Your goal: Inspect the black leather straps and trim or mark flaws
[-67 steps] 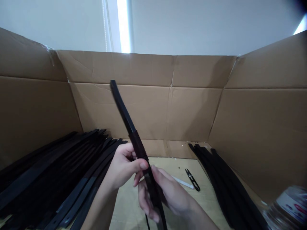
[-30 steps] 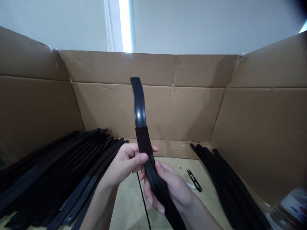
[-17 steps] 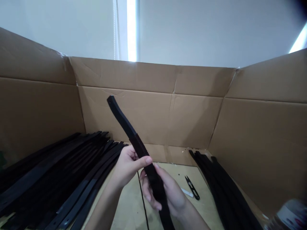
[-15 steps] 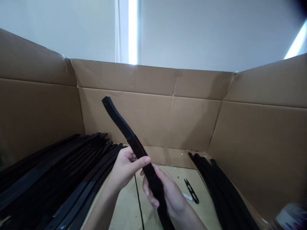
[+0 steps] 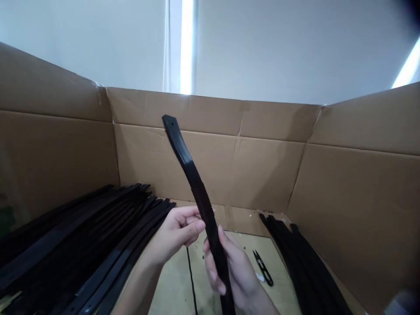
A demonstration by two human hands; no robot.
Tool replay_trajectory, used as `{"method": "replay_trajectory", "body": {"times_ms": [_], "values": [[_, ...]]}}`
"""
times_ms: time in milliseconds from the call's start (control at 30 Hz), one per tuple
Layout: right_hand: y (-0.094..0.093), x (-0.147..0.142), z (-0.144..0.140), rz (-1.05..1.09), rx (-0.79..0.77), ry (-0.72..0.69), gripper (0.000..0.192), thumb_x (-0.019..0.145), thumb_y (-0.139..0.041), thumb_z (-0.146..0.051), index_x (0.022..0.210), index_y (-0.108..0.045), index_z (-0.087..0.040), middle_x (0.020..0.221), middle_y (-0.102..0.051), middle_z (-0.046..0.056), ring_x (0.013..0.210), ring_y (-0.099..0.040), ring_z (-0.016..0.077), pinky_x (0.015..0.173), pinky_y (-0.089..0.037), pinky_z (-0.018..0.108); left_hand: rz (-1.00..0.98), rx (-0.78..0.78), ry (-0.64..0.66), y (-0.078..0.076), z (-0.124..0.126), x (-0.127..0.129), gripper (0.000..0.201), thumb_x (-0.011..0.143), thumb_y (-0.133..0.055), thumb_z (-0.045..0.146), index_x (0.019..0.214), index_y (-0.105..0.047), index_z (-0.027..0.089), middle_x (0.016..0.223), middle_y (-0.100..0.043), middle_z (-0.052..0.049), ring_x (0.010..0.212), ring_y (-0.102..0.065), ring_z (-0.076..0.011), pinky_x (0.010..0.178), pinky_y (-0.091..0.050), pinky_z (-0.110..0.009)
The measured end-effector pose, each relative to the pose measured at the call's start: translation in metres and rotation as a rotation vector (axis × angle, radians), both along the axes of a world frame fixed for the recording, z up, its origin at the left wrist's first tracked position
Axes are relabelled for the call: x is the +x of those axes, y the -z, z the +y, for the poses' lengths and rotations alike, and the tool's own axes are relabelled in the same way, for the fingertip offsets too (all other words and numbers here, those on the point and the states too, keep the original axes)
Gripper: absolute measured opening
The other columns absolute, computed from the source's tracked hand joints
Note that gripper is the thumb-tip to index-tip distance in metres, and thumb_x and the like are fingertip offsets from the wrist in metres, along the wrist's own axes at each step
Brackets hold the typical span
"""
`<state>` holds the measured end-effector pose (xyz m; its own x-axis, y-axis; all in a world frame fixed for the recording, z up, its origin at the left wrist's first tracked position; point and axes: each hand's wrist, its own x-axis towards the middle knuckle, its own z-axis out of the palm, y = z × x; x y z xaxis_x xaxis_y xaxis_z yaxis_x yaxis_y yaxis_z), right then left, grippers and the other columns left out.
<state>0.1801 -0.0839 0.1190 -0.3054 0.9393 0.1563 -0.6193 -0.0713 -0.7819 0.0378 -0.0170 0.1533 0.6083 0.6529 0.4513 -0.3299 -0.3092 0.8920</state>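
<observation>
So we've got this big cardboard box [image 5: 210, 153] with black strips piled on the left [image 5: 82, 245] and a smaller bunch on the right [image 5: 305, 267]. Our right hand [image 5: 234, 273] is clamped round one black strip [image 5: 197, 192] held upright, left hand [image 5: 179, 234] pinching its wrapped middle, thread [image 5: 190, 280] dangling below.

- The light wooden tabletop [image 5: 170, 288] — walled in by cardboard [image 5: 262, 170] on three sides — carries everything.
- Thread snips [image 5: 262, 267] lie on it, a white piece just below them.
- Left of the snips: a large heap of black strips [image 5: 82, 245].
- Right of the snips: a smaller black bundle [image 5: 305, 262].
- A black cord [image 5: 191, 280] trails left of the snips.
</observation>
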Motion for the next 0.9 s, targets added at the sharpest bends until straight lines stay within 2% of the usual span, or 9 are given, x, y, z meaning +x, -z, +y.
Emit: {"method": "replay_trajectory", "body": {"times_ms": [100,167,233,333,400,533,700,833,900], "values": [[-0.0005,0.0004,-0.0010,0.012,-0.015,-0.094,0.048,0.085,-0.058,-0.061,0.079,-0.060,-0.013,0.039,-0.053,-0.002,0.024,-0.034,0.0058,0.026,-0.027,0.015,-0.071,-0.034,0.020,0.0024,0.0006,0.0024,0.034,0.077,-0.074,0.042,0.096,-0.070,0.013,0.050,-0.046,0.006,0.041,-0.032,-0.0023,0.041,-0.025,-0.014],[-0.0002,-0.0009,-0.0006,-0.021,0.013,-0.055,0.047,0.089,-0.052,-0.060,0.082,-0.059,-0.014,0.042,-0.055,-0.002,0.025,-0.035,0.0060,0.026,-0.026,0.015,-0.093,-0.054,-0.001,0.0029,-0.0005,0.0040,0.033,0.074,-0.078,0.041,0.088,-0.069,0.012,0.054,-0.056,0.001,0.045,-0.046,-0.0054,0.046,-0.035,-0.016],[0.0002,-0.0019,-0.0002,-0.079,0.076,0.033,0.043,0.093,-0.049,-0.057,0.088,-0.058,-0.015,0.051,-0.059,-0.001,0.027,-0.036,0.0049,0.027,-0.025,0.014,-0.109,-0.083,-0.066,0.0027,-0.0019,0.0051,0.034,0.067,-0.083,0.038,0.082,-0.068,0.012,0.055,-0.060,0.000,0.049,-0.053,-0.0088,0.050,-0.041,-0.018],[0.0000,-0.0009,-0.0006,-0.240,0.218,0.185,0.037,0.092,-0.056,-0.052,0.095,-0.057,-0.015,0.067,-0.060,-0.001,0.035,-0.038,0.0019,0.034,-0.027,0.014,-0.128,-0.127,-0.172,0.0019,-0.0032,0.0066,0.037,0.059,-0.088,0.032,0.082,-0.068,0.012,0.051,-0.056,0.003,0.047,-0.052,-0.0079,0.048,-0.040,-0.017],[-0.0009,0.0012,-0.0018,-0.379,0.285,0.289,0.036,0.091,-0.059,-0.051,0.098,-0.059,-0.015,0.075,-0.056,-0.001,0.042,-0.041,0.0018,0.040,-0.031,0.015,-0.111,-0.127,-0.231,0.0008,-0.0039,0.0078,0.035,0.059,-0.088,0.028,0.083,-0.069,0.011,0.049,-0.051,0.006,0.044,-0.046,-0.0054,0.046,-0.036,-0.016],[-0.0035,0.0036,-0.0047,-0.558,0.338,0.422,0.040,0.095,-0.049,-0.052,0.101,-0.060,-0.015,0.077,-0.053,0.000,0.051,-0.046,0.0060,0.048,-0.038,0.019,-0.082,-0.093,-0.328,-0.0025,-0.0056,0.0093,0.026,0.062,-0.085,0.024,0.076,-0.070,0.010,0.044,-0.041,0.009,0.041,-0.035,-0.0021,0.042,-0.029,-0.014],[-0.0048,0.0032,-0.0074,-0.600,0.343,0.455,0.049,0.097,-0.040,-0.057,0.093,-0.061,-0.012,0.070,-0.054,0.001,0.051,-0.047,0.0093,0.049,-0.037,0.023,-0.085,-0.123,-0.253,-0.0037,-0.0082,0.0090,0.024,0.069,-0.081,0.028,0.070,-0.064,0.011,0.054,-0.064,-0.001,0.051,-0.057,-0.0102,0.049,-0.043,-0.019],[-0.0054,0.0053,-0.0080,-0.525,0.277,0.393,0.050,0.096,-0.041,-0.058,0.096,-0.062,-0.012,0.071,-0.056,0.002,0.047,-0.046,0.0078,0.046,-0.035,0.022,-0.119,-0.133,-0.171,-0.0020,-0.0069,0.0088,0.024,0.073,-0.079,0.028,0.070,-0.061,0.012,0.058,-0.065,-0.002,0.053,-0.059,-0.0111,0.051,-0.045,-0.020],[-0.0057,0.0067,-0.0080,-0.448,0.250,0.311,0.048,0.096,-0.043,-0.057,0.094,-0.062,-0.012,0.068,-0.056,0.001,0.044,-0.045,0.0066,0.044,-0.034,0.020,-0.127,-0.128,-0.132,-0.0003,-0.0046,0.0082,0.024,0.074,-0.078,0.029,0.069,-0.061,0.012,0.054,-0.061,0.000,0.047,-0.053,-0.0085,0.047,-0.040,-0.019]]}}
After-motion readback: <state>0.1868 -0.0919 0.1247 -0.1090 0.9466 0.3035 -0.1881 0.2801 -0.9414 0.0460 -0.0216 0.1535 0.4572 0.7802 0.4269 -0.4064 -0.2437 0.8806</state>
